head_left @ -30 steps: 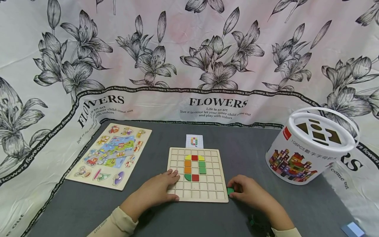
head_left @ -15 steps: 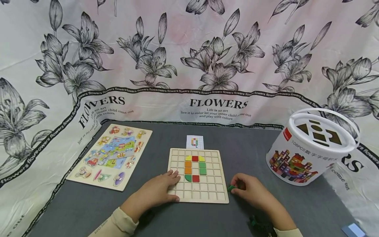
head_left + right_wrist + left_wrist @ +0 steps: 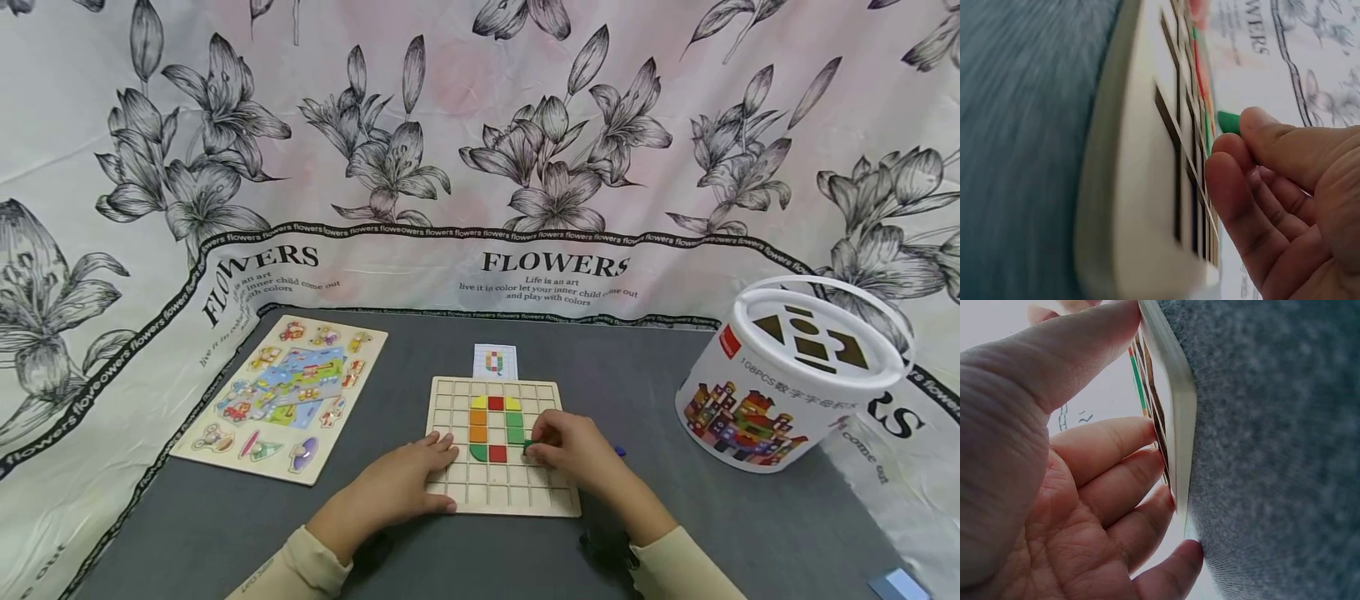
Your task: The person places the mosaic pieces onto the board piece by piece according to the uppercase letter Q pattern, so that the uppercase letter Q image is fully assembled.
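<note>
A wooden grid board (image 3: 517, 498) lies on the grey cloth. In its squares sit red tiles (image 3: 497, 453), orange tiles (image 3: 477, 426), green tiles (image 3: 515, 427) and yellow corner pieces, laid as a ring. The left hand (image 3: 408, 479) rests at the board's left side, fingers on the surface and thumb at the near-left corner. In the left wrist view, the left fingers (image 3: 1119, 472) lie along the edge. Over the board's right half, the right hand (image 3: 577, 450) pinches a small green tile (image 3: 1229, 122) between thumb and forefinger, close to the ring's lower right. The fingers hide most of that tile.
Behind the board lies a small pattern card (image 3: 495, 362). A wooden picture puzzle (image 3: 281, 400) is at left. A white lidded bucket (image 3: 787, 375) stands at right. A blue piece (image 3: 619, 451) shows beside the right wrist; a blue block (image 3: 896, 585) lies at the front right.
The right hand has moved left from beside the board to over its right half, carrying the green tile. A blue piece now shows behind the wrist. The left hand has stayed put.
</note>
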Demonstrator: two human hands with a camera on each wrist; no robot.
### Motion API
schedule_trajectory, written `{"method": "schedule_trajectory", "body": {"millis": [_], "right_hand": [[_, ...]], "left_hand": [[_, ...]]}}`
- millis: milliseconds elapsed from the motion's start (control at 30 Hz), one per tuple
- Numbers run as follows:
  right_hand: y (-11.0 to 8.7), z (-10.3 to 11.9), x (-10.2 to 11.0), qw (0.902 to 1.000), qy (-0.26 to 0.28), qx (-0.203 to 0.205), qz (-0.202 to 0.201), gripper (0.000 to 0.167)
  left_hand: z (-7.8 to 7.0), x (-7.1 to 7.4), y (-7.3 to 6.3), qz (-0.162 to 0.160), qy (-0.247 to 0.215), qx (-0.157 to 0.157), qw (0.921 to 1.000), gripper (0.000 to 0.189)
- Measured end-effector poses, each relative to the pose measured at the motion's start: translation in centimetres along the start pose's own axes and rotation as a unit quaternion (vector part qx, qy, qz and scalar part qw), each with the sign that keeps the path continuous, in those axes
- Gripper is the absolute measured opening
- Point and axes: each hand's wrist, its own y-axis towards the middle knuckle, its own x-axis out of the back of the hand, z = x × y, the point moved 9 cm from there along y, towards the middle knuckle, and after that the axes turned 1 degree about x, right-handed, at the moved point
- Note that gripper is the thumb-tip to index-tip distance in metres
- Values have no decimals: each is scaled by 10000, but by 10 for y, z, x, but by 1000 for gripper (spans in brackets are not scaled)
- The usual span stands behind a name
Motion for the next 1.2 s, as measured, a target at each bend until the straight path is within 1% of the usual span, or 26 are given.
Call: {"method": "schedule_trajectory", "body": {"millis": [133,267,400,567,633,800,933,1100,1200], "right_hand": [[9,6,-15,9998,-120,79,158,14],[11,6,-20,9997,-243,12,78,13],[8,5,-20,9996,-274,63,-57,9],[3,4,-16,9995,-187,205,-172,13],[2,4,-15,9993,-225,250,-153,14],[2,6,-17,9976,-453,529,-14,14],[2,9,-19,9961,-545,689,-38,16],[3,9,-21,9951,-655,720,-145,18],[4,7,-20,9955,-680,627,-218,16]], "left_hand": [[0,-1,0,-7,-39,13,10000,81],[0,-1,1,-12,-44,32,10000,81],[0,-2,1,-6,6,6,10000,81],[0,-2,1,-13,22,16,10000,81],[0,-2,1,-14,22,37,10000,81],[0,-1,1,-3,49,68,10000,81],[0,-2,2,19,77,70,9999,82],[0,-2,2,20,77,70,9999,81],[-1,-1,2,29,49,68,10000,80]]}}
